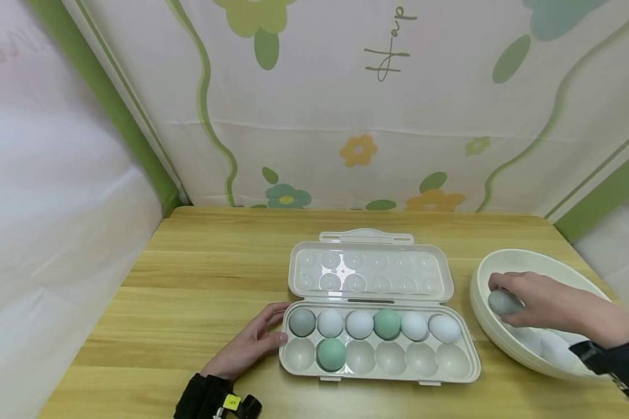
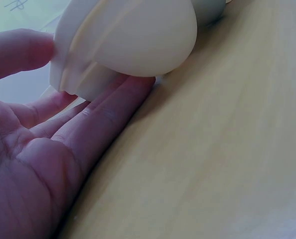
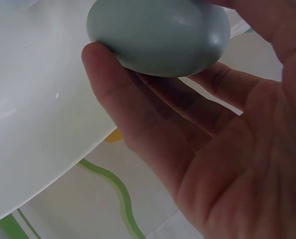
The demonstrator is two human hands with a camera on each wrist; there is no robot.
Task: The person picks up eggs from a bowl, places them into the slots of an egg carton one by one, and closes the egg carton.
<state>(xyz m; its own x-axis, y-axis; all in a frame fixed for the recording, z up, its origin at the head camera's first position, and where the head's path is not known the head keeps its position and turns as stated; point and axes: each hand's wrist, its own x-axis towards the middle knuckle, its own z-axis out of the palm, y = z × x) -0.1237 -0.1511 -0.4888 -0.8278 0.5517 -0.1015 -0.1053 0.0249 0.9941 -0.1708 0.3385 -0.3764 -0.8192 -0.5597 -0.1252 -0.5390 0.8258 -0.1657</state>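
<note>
Grey-green and smooth, the held egg reaches me first in the head view, in the right hand over the left side of the white bowl, which stands at the right of the table. Thumb and fingers pinch it; as far as it shows, its long axis runs roughly left to right. White eggs lie lower in the bowl. To the left I have the open carton, its lid laid back on the far side. The far row of eggs is full; the near row has one green egg, second from the left. The relation I would steer by: the bare cup at the near row's right end lies left of the held egg and nearer, and the right hand is the closer hand to it. The left hand is at the carton's left end.

My left wrist view shows that thumb touching the carton's rim, the fingers fairly straight, a little apart, reaching beneath a rounded pocket. How firmly they press, I cannot tell.

In my right wrist view the held egg lies lengthwise across the fingers, a fingertip against one end and others curled behind.
</note>
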